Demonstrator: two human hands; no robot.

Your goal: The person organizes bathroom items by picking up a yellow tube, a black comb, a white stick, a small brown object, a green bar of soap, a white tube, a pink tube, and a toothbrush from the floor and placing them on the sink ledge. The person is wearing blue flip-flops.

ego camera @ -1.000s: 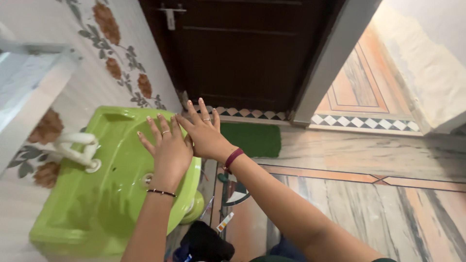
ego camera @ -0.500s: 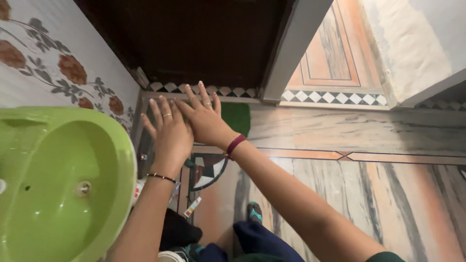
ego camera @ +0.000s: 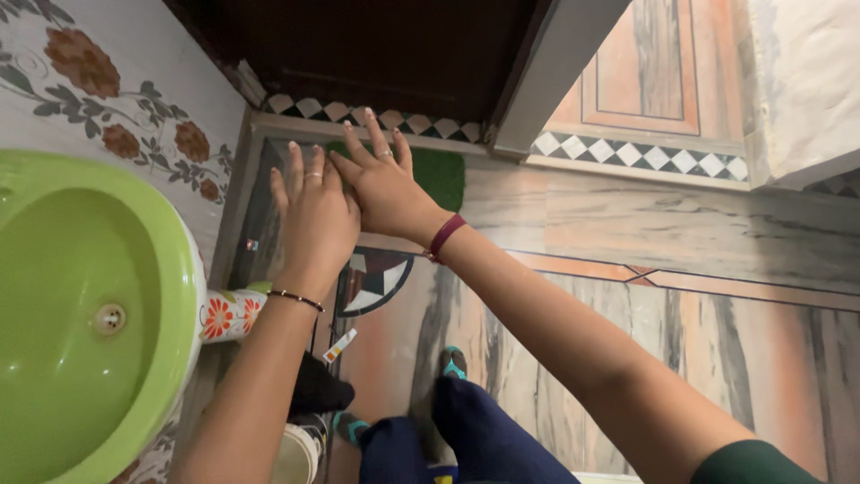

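Note:
My left hand (ego camera: 313, 220) and my right hand (ego camera: 383, 190) are stretched out in front of me, backs up, fingers spread, side by side and touching at the thumbs. Neither holds anything. The left wrist wears a thin dark bracelet, the right a maroon band. Both hover over the patterned floor, to the right of a bright green wash basin (ego camera: 175, 269) with a drain hole (ego camera: 109, 318). My feet in teal sandals (ego camera: 452, 363) and dark trousers show below.
A dark wooden door (ego camera: 376, 45) stands ahead with a green mat (ego camera: 443, 175) before it. A flowered tile wall (ego camera: 107, 90) lies to the left. A flower-printed pedestal (ego camera: 228, 314), a small tube (ego camera: 340, 345) and a dark cloth (ego camera: 318, 390) lie near the basin.
The view has swung right and down: the basin slid to the left edge and the tap left the frame. My hands stayed spread together, now over the floor instead of the basin.

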